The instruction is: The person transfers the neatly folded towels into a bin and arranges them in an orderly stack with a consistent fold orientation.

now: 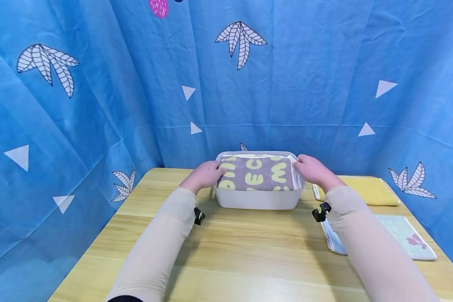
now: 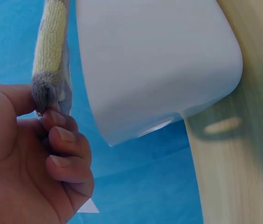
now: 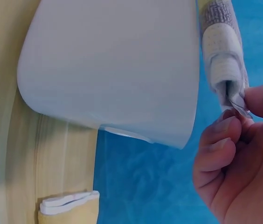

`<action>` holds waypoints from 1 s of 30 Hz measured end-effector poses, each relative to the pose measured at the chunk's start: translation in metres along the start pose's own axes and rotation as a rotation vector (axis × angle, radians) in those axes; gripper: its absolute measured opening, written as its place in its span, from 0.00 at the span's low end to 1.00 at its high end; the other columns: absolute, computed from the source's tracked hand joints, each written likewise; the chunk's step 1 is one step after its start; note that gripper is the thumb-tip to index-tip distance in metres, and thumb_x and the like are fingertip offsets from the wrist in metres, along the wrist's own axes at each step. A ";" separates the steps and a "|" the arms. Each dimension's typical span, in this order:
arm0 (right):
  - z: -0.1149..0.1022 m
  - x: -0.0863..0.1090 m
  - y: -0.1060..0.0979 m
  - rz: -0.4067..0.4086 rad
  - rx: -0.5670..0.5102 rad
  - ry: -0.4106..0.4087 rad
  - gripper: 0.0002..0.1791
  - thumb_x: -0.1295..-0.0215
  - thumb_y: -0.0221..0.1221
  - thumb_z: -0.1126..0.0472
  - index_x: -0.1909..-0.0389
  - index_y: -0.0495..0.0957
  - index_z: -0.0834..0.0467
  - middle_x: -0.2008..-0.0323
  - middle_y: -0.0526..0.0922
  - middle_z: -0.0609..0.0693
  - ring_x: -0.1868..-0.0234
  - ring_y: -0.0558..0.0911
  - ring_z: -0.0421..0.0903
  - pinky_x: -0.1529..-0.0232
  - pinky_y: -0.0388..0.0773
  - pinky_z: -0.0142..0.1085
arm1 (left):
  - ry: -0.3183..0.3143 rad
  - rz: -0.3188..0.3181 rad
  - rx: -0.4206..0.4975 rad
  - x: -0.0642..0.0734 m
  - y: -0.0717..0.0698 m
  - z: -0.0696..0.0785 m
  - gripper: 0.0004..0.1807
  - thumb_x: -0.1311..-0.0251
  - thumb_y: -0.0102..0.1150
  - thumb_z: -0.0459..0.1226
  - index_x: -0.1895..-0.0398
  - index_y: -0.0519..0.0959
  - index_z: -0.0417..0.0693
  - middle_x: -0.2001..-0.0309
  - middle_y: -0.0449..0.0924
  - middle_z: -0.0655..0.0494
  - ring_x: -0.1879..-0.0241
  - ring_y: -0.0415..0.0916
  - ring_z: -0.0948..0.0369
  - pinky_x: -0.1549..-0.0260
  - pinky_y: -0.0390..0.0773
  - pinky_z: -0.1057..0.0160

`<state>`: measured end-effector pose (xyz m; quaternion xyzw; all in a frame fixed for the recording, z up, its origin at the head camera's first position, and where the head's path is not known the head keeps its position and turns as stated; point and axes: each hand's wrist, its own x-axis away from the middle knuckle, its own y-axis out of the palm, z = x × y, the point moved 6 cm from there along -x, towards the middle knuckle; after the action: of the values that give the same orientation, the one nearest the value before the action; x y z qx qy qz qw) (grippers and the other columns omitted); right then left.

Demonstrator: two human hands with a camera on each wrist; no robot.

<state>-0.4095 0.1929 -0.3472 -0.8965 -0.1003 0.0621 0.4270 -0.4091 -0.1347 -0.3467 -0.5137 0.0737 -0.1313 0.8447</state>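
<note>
A folded purple-grey towel (image 1: 254,174) with yellow letters is held level over a white plastic bin (image 1: 256,199). My left hand (image 1: 206,173) pinches its left end between thumb and fingers. At the opposite end, my right hand (image 1: 312,168) grips the folded edge, which shows a white border. Both wrist views have the towel end (image 2: 50,88) above the bin's rim, with the fingers curled under it. Handle slots (image 3: 127,134) show in the bin's short sides. The inside of the bin is mostly hidden beneath the towel.
To the right of the bin lie a folded yellow towel (image 1: 370,191) and, nearer the front, a folded pale towel (image 1: 400,235) with a pink flower, partly behind the right forearm. A blue patterned curtain (image 1: 305,84) hangs behind and beside the wooden table (image 1: 249,260).
</note>
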 end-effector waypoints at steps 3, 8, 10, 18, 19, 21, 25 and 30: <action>0.001 -0.006 0.000 -0.003 -0.006 0.026 0.15 0.21 0.40 0.56 0.63 0.68 0.62 0.68 0.68 0.56 0.65 0.70 0.54 0.63 0.68 0.45 | -0.009 0.011 -0.006 -0.005 0.000 -0.001 0.18 0.22 0.43 0.49 0.64 0.74 0.47 0.62 0.76 0.49 0.59 0.73 0.52 0.57 0.73 0.52; 0.003 -0.013 0.000 -0.012 0.006 0.064 0.15 0.22 0.39 0.56 0.63 0.67 0.62 0.67 0.69 0.57 0.63 0.71 0.54 0.62 0.68 0.45 | -0.042 0.019 0.001 -0.012 0.002 -0.003 0.19 0.22 0.42 0.50 0.64 0.74 0.48 0.62 0.76 0.49 0.59 0.74 0.52 0.55 0.73 0.52; 0.002 -0.015 -0.001 -0.004 0.018 0.062 0.15 0.23 0.39 0.56 0.63 0.68 0.61 0.67 0.69 0.57 0.62 0.72 0.55 0.61 0.69 0.45 | -0.063 0.024 0.029 -0.015 0.003 -0.004 0.19 0.22 0.42 0.51 0.64 0.74 0.47 0.63 0.76 0.48 0.60 0.74 0.52 0.55 0.73 0.51; 0.006 -0.027 0.003 -0.002 0.034 0.076 0.15 0.23 0.38 0.56 0.65 0.67 0.62 0.66 0.70 0.58 0.63 0.72 0.55 0.60 0.69 0.46 | -0.129 0.066 0.109 -0.029 0.009 -0.012 0.23 0.22 0.41 0.51 0.54 0.78 0.42 0.52 0.80 0.45 0.49 0.76 0.50 0.44 0.72 0.49; 0.008 -0.028 0.004 -0.007 0.032 0.083 0.16 0.23 0.38 0.56 0.66 0.66 0.61 0.67 0.70 0.57 0.64 0.71 0.54 0.61 0.69 0.46 | -0.135 0.067 0.109 -0.031 0.010 -0.013 0.24 0.22 0.41 0.51 0.51 0.78 0.41 0.49 0.79 0.45 0.48 0.76 0.50 0.42 0.71 0.49; 0.011 -0.030 0.006 -0.013 0.035 0.093 0.16 0.22 0.38 0.56 0.68 0.65 0.60 0.68 0.69 0.57 0.67 0.70 0.53 0.62 0.68 0.45 | -0.146 0.066 0.099 -0.034 0.012 -0.013 0.26 0.22 0.41 0.52 0.46 0.78 0.39 0.46 0.79 0.44 0.46 0.75 0.50 0.41 0.71 0.50; 0.014 -0.034 0.009 -0.016 0.037 0.097 0.16 0.22 0.37 0.56 0.71 0.62 0.59 0.71 0.66 0.56 0.72 0.67 0.51 0.65 0.68 0.44 | -0.164 0.078 0.084 -0.036 0.013 -0.014 0.26 0.22 0.41 0.52 0.46 0.78 0.39 0.48 0.79 0.45 0.49 0.76 0.50 0.43 0.72 0.49; 0.012 -0.035 0.008 -0.001 0.044 0.094 0.16 0.23 0.37 0.56 0.72 0.61 0.59 0.71 0.64 0.56 0.71 0.66 0.51 0.65 0.67 0.45 | -0.174 0.097 0.074 -0.037 0.012 -0.014 0.23 0.23 0.42 0.51 0.55 0.78 0.42 0.54 0.80 0.46 0.52 0.76 0.50 0.46 0.73 0.49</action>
<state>-0.4443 0.1888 -0.3604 -0.8888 -0.0789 0.0218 0.4509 -0.4460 -0.1304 -0.3643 -0.4876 0.0197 -0.0478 0.8715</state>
